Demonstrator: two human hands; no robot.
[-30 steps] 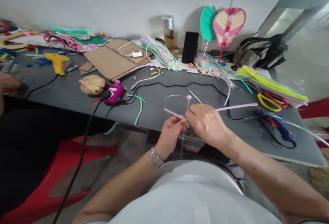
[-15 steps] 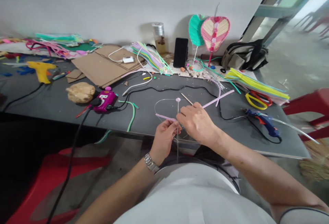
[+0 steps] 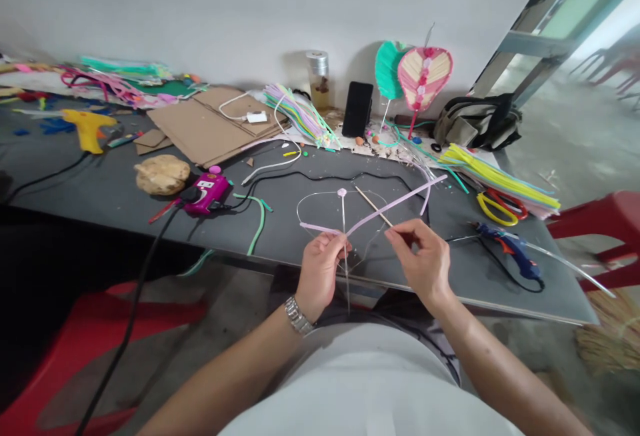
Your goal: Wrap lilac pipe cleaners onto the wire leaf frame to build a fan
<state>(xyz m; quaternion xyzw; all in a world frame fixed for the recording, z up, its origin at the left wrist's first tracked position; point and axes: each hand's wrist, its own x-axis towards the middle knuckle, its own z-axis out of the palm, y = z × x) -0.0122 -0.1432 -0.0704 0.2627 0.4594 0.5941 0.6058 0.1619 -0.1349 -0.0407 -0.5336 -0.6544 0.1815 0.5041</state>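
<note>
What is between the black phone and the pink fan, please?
The head view shows the green fan in that stretch, partly behind the pink fan.

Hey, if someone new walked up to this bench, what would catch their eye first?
Probably the pink-and-cream fan, upright near the wall beside a teal fan. Next, front and centre, the left hand pinches a lilac pipe cleaner while the right hand holds a thin stick. The yellow glue gun stands out at far left.
</note>
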